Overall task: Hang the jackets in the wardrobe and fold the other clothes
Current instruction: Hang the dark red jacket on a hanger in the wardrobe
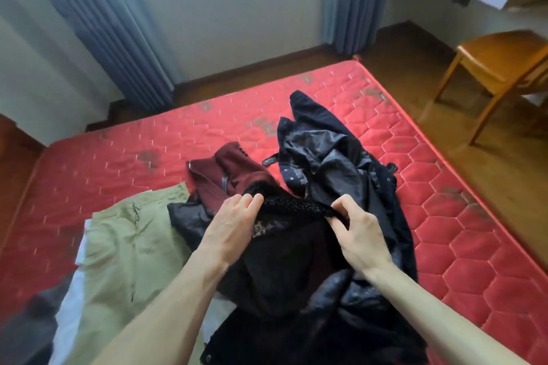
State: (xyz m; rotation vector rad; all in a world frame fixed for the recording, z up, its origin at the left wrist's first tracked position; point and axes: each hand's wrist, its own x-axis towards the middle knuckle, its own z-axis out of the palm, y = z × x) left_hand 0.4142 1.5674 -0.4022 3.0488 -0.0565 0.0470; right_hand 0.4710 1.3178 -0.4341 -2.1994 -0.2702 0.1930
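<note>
Honestly, not much of the job looked done from where I stood. Both hands were on a black knitted garment (296,249) at the near edge of the bed (118,157): the left hand (231,225) had its fingers curled over the thick knitted collar edge, and the right hand (355,234) pinched the same edge further along, so the piece was stretched between them with a patch of leopard-print lining showing just below. It hung partly lifted, its lower part bunched over the rest of the pile.

Everything else was lying loose on the red mattress. A dark navy jacket (323,151) with a shiny lining sprawled open just beyond the right hand, unhung. A maroon garment (231,172) lay crumpled beside it, touching the black piece near the left hand. A pair of khaki trousers (130,243) was spread fairly flat to the left, perhaps laid out but not clearly folded, with something white (71,299) under them. More dark glossy fabric (335,296) sat heaped between the forearms.

No wardrobe or hanger was in sight, only a wooden chair (498,68) off to the right and curtains (98,15) by the wall. I judged the sorting had barely begun: nothing hung, no neat folded stack, and this black piece was simply the one in hand.
</note>
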